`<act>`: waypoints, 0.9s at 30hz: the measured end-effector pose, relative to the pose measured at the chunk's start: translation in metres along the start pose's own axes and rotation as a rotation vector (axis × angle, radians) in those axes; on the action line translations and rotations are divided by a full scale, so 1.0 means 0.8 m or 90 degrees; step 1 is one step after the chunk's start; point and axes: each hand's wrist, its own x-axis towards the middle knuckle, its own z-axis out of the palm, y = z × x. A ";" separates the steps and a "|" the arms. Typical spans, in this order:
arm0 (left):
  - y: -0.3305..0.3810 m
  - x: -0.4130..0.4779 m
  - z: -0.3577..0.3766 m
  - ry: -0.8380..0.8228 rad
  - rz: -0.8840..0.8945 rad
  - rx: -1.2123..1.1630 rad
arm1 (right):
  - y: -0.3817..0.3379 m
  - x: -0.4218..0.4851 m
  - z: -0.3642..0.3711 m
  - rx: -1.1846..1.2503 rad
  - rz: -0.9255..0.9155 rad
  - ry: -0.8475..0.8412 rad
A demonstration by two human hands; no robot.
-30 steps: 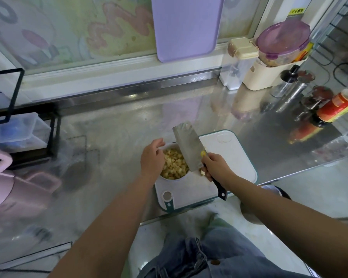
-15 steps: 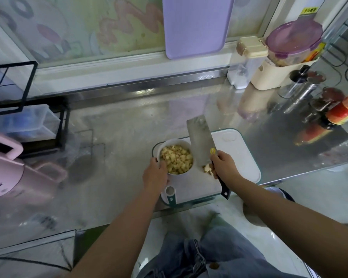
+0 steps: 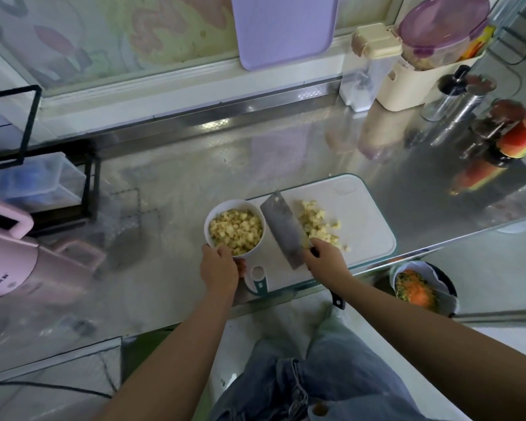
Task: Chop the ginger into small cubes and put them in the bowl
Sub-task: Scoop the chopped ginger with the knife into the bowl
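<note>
The left hand (image 3: pixel 220 268) grips the near rim of a round white ceramic bowl (image 3: pixel 257 247), fingers curled round its wall, while the right hand (image 3: pixel 327 258) clenches the black handle of a broad steel cleaver (image 3: pixel 281 229). The bowl, standing at the left end of a white plastic cutting board with a teal edge (image 3: pixel 362 226), is filled nearly to the brim with pale yellow ginger cubes (image 3: pixel 236 229). The cleaver's blade lies between the bowl and a loose pile of diced ginger (image 3: pixel 316 224) spread on the middle of the board, its flat face turned up toward the camera and its tip pointing away from the person. Whether the cutting edge touches the board cannot be told. The handle's end shows below the right wrist, past the board's near edge.

The board sits at the front of a shiny stainless-steel counter (image 3: pixel 195 177). A pink plastic appliance (image 3: pixel 9 262) stands at the far left, and a lavender cutting board (image 3: pixel 286 28) leans against the back wall. A lined bin holding orange and green scraps (image 3: pixel 419 287) is below the counter at the right.
</note>
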 end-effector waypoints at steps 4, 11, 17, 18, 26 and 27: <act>-0.001 0.000 -0.003 0.026 -0.010 -0.028 | 0.006 -0.004 0.011 -0.050 -0.035 0.000; 0.007 -0.006 0.007 -0.003 -0.034 -0.011 | 0.029 0.018 -0.030 -0.071 0.030 0.088; 0.028 -0.012 0.030 -0.051 -0.009 0.023 | 0.020 0.038 -0.061 0.125 0.045 0.068; 0.031 -0.012 0.033 -0.056 -0.009 0.034 | 0.021 0.041 -0.070 0.107 0.032 0.088; 0.038 -0.006 0.022 0.025 0.065 0.211 | 0.037 0.077 -0.143 -0.354 -0.151 0.202; 0.039 -0.008 0.023 0.049 0.087 0.235 | 0.036 0.088 -0.148 -0.410 -0.171 0.190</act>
